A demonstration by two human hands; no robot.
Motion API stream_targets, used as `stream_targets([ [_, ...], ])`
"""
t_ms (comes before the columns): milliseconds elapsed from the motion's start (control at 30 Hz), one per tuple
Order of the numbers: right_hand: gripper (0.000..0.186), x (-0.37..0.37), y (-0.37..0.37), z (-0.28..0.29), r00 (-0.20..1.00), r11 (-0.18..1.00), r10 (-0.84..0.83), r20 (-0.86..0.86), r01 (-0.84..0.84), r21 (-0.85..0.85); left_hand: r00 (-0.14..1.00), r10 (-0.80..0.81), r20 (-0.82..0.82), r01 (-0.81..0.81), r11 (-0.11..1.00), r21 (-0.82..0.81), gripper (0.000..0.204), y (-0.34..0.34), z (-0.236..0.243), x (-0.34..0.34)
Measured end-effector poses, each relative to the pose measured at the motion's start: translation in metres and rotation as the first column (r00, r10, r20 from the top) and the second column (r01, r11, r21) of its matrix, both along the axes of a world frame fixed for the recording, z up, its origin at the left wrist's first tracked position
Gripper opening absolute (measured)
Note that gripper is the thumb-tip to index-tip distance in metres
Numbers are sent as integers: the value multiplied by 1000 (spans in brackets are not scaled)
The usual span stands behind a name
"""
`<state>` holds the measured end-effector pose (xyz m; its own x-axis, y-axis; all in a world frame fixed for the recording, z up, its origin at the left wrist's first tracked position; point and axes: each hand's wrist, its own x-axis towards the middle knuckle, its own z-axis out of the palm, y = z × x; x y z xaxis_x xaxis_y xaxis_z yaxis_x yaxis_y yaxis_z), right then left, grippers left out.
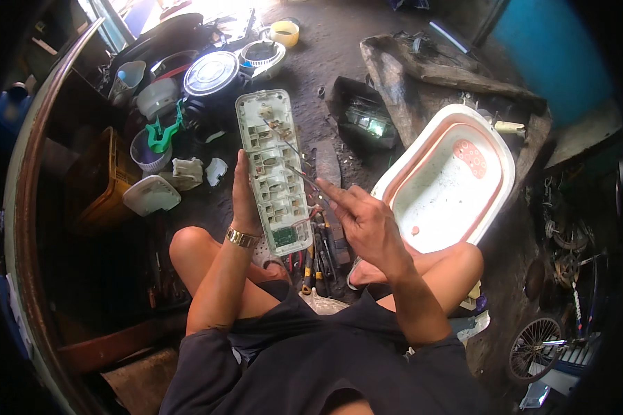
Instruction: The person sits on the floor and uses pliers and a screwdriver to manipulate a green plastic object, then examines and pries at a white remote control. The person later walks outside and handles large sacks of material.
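An opened white power strip housing (274, 173) stands nearly upright in front of me, its ribbed inner side facing up at me. My left hand (244, 197) grips it by the left edge, fingers behind it. Near its lower end sits a green circuit board (284, 237), and thin wires run along its right side. In my right hand (367, 225) is a slim metal tool (302, 176), pinched between the fingers, its tip at the middle of the housing. Whether the tool is tweezers or a thin rod I cannot tell.
Hand tools with yellow-black handles (309, 266) lie between my feet. Right of me stands a white and pink baby bathtub (436, 207); beyond it are wooden beams (387, 90). At left are a yellow crate (111, 180), a green clamp (163, 135) and several pots and tubs.
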<state>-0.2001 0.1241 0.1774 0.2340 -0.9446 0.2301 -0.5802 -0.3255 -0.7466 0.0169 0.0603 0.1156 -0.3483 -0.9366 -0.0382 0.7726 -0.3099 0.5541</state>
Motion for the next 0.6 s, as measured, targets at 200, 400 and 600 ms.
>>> stream_targets([
  [200,41,-12,-3,17,985,997,10,-171,3,74,999,6,45,-9,998,61,72,2,1,-10],
  [400,40,-16,-5,20,934,999,8,-357,10,48,945,-7,326,-8,999,45,68,5,-8,-11],
  [600,30,-31,-27,-3,952,996,80,-296,-70,47,903,-146,404,101,986,131,62,13,6,-30],
])
